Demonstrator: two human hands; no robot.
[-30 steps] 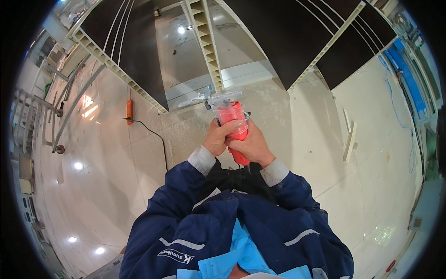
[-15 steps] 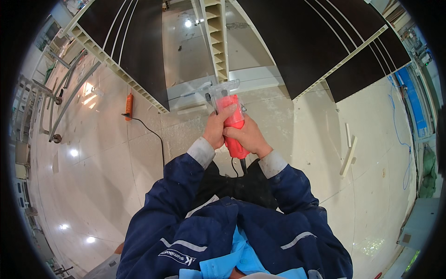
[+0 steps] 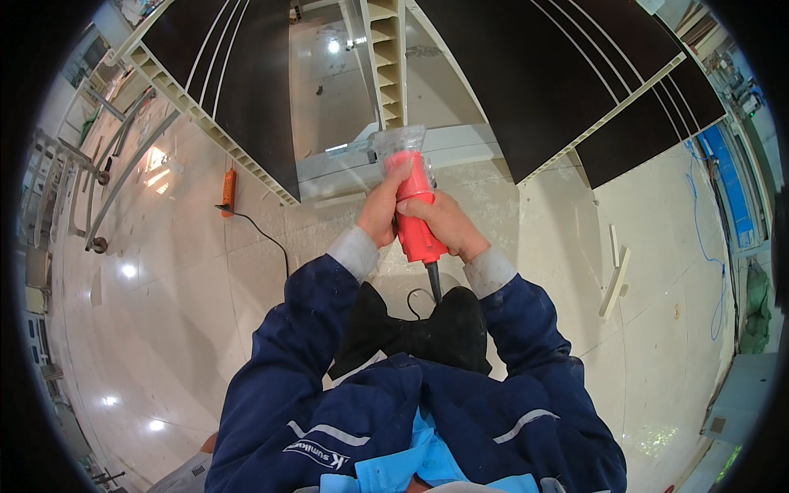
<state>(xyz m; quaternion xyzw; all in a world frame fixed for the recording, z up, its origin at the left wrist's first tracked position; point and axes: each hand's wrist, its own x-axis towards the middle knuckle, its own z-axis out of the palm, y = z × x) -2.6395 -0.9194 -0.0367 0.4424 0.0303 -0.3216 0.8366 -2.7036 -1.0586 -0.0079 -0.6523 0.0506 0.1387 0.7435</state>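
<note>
One glossy tiled floor spreads beneath everything, and at its far side stand large dark brown panels, a left panel and a right panel, with a pale hollow-core edge running far to near between them. In front of that edge, at the centre, is a red trim router, held up above the floor in both hands. Its long axis runs far to near, leaning slightly so the near end sits farther right. The clear plastic base points away from the person toward the hollow-core edge; whether they touch cannot be told. The tail, with its black cord, points back toward the knees.

The left hand wraps the barrel close behind the base, thumb laid along the top; the right hand closes round the body nearer the tail, thumb across it. The router is probably fairly heavy and rigid, its smooth casing a little slippery if dusty, the base likelier to crack. The barrel is the sound place to grip, clear of the base opening; the cord may drag.
</note>
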